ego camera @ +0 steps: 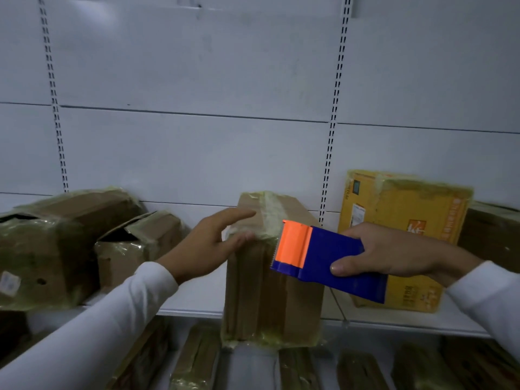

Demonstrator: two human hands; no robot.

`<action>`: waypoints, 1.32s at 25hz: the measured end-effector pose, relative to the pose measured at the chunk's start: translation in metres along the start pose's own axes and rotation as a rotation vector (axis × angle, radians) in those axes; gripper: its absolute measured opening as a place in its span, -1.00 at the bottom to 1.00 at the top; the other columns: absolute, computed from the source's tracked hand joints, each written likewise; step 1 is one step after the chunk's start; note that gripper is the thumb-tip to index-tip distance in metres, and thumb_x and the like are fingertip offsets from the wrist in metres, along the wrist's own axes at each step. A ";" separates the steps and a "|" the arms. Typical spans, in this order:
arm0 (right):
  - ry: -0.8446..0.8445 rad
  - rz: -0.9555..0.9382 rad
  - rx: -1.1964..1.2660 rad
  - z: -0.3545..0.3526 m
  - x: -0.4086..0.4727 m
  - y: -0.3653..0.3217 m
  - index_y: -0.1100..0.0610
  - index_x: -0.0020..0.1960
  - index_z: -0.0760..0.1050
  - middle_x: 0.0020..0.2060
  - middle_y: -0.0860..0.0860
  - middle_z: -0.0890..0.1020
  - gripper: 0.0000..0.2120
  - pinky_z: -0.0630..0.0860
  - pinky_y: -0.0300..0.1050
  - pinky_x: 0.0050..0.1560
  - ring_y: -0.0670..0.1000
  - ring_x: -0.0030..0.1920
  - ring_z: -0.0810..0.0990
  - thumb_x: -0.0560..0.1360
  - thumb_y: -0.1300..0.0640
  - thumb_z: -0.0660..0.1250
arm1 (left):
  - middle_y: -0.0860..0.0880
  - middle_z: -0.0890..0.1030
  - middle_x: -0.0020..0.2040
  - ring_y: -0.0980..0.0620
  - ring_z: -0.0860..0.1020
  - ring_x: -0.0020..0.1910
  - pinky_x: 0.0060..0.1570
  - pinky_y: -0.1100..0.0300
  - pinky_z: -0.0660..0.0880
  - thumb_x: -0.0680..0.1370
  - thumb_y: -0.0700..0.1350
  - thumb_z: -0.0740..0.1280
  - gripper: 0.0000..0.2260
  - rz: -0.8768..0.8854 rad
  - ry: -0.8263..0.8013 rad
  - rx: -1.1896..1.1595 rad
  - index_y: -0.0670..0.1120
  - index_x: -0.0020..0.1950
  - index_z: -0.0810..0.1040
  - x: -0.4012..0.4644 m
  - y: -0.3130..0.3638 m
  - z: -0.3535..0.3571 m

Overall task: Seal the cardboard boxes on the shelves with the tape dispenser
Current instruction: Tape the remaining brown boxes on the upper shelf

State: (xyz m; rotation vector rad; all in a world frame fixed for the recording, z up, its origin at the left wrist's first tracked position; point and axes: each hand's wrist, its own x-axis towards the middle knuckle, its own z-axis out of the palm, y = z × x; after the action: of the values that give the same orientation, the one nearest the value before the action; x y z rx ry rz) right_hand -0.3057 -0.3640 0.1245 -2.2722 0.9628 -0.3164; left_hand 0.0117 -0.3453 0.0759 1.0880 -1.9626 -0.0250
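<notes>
A tall brown cardboard box [270, 299] stands upright at the front edge of the white shelf [191, 309], with clear tape over its top corner. My left hand [208, 246] rests on the box's upper left corner with straight fingers. My right hand [394, 253] grips a blue tape dispenser [332, 260] with an orange front. The dispenser's orange end touches the box's upper right side.
Two battered brown boxes [47, 249] wrapped in tape sit on the shelf at left, one with an open flap [132, 243]. A yellow printed box [399, 237] stands at right against the white back panel. Several taped boxes [197, 358] lie on the shelf below.
</notes>
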 end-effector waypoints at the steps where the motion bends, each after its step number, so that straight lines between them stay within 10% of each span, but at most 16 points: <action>1: 0.001 0.001 -0.014 0.002 0.002 -0.006 0.09 0.14 0.51 -0.01 -0.02 0.71 -0.59 0.66 -0.08 -0.01 0.02 0.02 0.70 0.42 -0.12 0.46 | 0.15 0.51 0.29 0.39 0.40 0.25 0.27 0.42 0.32 0.52 0.09 0.27 -0.61 -0.002 -0.025 -0.071 0.05 0.34 0.46 -0.001 0.005 -0.002; 11: 0.010 -0.003 -0.102 0.016 0.026 -0.040 0.06 0.14 0.51 -0.02 -0.03 0.71 -0.63 0.67 0.02 0.03 0.00 0.01 0.70 0.44 -0.10 0.46 | -0.08 0.64 -0.16 0.06 0.56 -0.18 -0.11 0.13 0.51 0.59 -0.11 0.22 -0.75 -0.085 -0.229 -0.592 -0.24 0.04 0.61 -0.011 0.004 -0.011; 20: -0.053 0.054 -0.251 -0.020 0.027 -0.071 0.07 -0.01 0.55 -0.18 -0.03 0.72 -0.69 0.55 -0.31 -0.26 -0.05 -0.21 0.70 0.43 -0.16 0.40 | -0.05 0.59 -0.36 0.03 0.49 -0.38 -0.34 0.25 0.47 0.59 -0.26 0.23 -0.80 -0.196 0.050 -0.537 -0.34 -0.10 0.58 -0.002 -0.014 -0.039; 33: -0.051 0.245 -0.371 -0.027 0.050 -0.084 0.05 -0.06 0.58 -0.27 -0.07 0.72 -0.54 0.51 -0.31 -0.31 -0.12 -0.34 0.67 0.31 -0.33 0.37 | -0.04 0.61 -0.35 0.07 0.54 -0.38 -0.32 0.22 0.51 0.60 -0.19 0.25 -0.81 -0.392 0.015 -0.373 -0.21 -0.12 0.61 -0.011 -0.051 -0.015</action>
State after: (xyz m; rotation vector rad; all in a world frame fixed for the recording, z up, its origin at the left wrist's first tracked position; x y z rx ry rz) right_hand -0.2357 -0.3681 0.1975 -2.4356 1.3476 0.0309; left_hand 0.0593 -0.3641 0.0578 1.1924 -1.6181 -0.5692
